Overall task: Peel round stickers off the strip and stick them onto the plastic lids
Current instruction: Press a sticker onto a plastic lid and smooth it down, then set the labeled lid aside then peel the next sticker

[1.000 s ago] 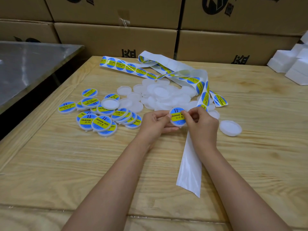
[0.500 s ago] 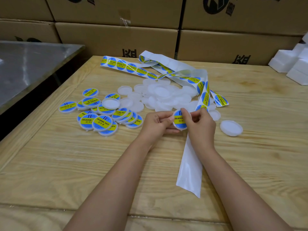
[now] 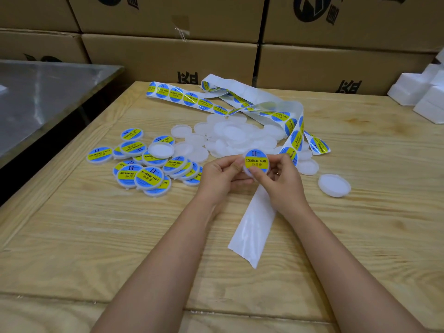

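Between both hands, just above the wooden table (image 3: 96, 236), is a white plastic lid with a blue and yellow round sticker (image 3: 256, 161) on its face. My left hand (image 3: 221, 175) pinches its left edge and my right hand (image 3: 281, 181) pinches its right and lower edge. The sticker strip (image 3: 192, 98) loops across the far side of the table and runs down under my right hand, where its bare white backing (image 3: 254, 227) lies flat. A pile of plain white lids (image 3: 235, 138) sits behind my hands. Several stickered lids (image 3: 149, 177) lie in a heap to the left.
One plain lid (image 3: 334, 185) lies alone to the right of my hands. Cardboard boxes (image 3: 168, 58) are stacked behind the table. A metal table (image 3: 36, 97) stands at the left. White foam blocks (image 3: 422, 92) sit at the far right.
The lid was turned edge-on half a second ago and now faces me with the sticker fully visible. Both hands have stayed at the same spot.
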A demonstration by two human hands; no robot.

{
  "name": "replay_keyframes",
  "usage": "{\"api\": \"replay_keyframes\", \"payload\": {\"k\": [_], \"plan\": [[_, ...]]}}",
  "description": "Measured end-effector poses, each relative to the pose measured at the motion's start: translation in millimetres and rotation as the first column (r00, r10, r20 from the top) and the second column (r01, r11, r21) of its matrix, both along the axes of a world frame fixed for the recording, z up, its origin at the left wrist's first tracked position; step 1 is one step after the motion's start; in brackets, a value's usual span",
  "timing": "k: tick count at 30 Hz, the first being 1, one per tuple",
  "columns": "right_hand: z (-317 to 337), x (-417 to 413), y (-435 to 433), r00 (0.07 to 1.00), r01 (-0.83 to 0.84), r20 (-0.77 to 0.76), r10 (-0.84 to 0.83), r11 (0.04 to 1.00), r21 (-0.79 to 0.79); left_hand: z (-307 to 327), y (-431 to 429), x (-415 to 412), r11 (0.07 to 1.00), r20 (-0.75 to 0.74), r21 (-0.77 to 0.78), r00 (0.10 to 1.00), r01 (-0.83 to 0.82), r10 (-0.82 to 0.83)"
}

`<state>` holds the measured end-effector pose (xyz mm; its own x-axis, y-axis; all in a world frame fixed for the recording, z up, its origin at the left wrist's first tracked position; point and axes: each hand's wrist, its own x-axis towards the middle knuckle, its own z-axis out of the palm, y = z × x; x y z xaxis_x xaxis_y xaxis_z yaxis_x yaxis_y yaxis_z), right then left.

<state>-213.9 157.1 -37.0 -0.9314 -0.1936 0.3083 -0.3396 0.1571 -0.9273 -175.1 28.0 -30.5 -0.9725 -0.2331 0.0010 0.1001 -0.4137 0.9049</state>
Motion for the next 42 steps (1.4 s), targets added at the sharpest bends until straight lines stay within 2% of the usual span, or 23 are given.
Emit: {"api": "replay_keyframes", "payload": {"k": [6, 11, 18, 20, 22, 24, 25, 28, 30, 33, 36, 39, 42], "plan": [[1, -2, 4, 0.998, 0.019, -0.059, -0.019, 1.0, -0.008, -1, -2, -2, 0.999, 0.019, -0.031, 0.999, -0.031, 0.032], [1, -2, 8, 0.998, 0.053, -0.014, -0.054, 0.998, -0.04, -2, -2, -3, 0.984, 0.022, -0.173, 0.998, -0.048, 0.052], [1, -2, 8, 0.995, 0.098, 0.006, -0.098, 0.994, -0.045, -3, 0, -4, 0.972, 0.031, -0.224, 0.996, -0.072, 0.081], [1, -2, 7, 0.989, 0.145, -0.02, -0.146, 0.989, -0.041, -3, 2, -5, 0.963, 0.026, -0.243, 0.992, -0.116, 0.126], [2, -2, 8, 0.975, 0.207, -0.071, -0.209, 0.978, -0.03, -1, 2, -6, 0.938, 0.024, -0.268, 0.971, -0.222, 0.237], [4, -4, 10, 0.957, 0.269, -0.107, -0.27, 0.963, -0.025, 2, -4, -5, 0.844, -0.033, -0.361, 0.91, -0.396, 0.413], [5, -5, 12, 0.946, 0.3, -0.13, -0.297, 0.954, 0.003, 5, -11, -4, 0.755, -0.104, -0.441, 0.863, -0.486, 0.495], [4, -10, 20, 0.924, 0.361, -0.215, -0.317, 0.909, 0.208, 14, -38, 1, 0.463, -0.32, -0.582, 0.711, -0.669, 0.626], [1, -15, 24, 0.922, 0.369, -0.251, -0.295, 0.867, 0.336, 17, -59, 4, 0.334, -0.35, -0.613, 0.626, -0.716, 0.697], [-3, -18, 26, 0.928, 0.356, -0.272, -0.254, 0.818, 0.452, 13, -87, 8, 0.243, -0.268, -0.703, 0.565, -0.669, 0.78], [-4, -17, 26, 0.932, 0.345, -0.279, -0.232, 0.802, 0.487, 5, -100, 10, 0.218, -0.177, -0.797, 0.563, -0.564, 0.807], [-5, -16, 26, 0.931, 0.341, -0.304, -0.204, 0.783, 0.519, 3, -101, 11, 0.19, -0.157, -0.839, 0.559, -0.51, 0.814], [-4, -14, 25, 0.928, 0.348, -0.316, -0.199, 0.77, 0.536, 1, -102, 12, 0.093, -0.18, -0.889, 0.529, -0.448, 0.829]]}}
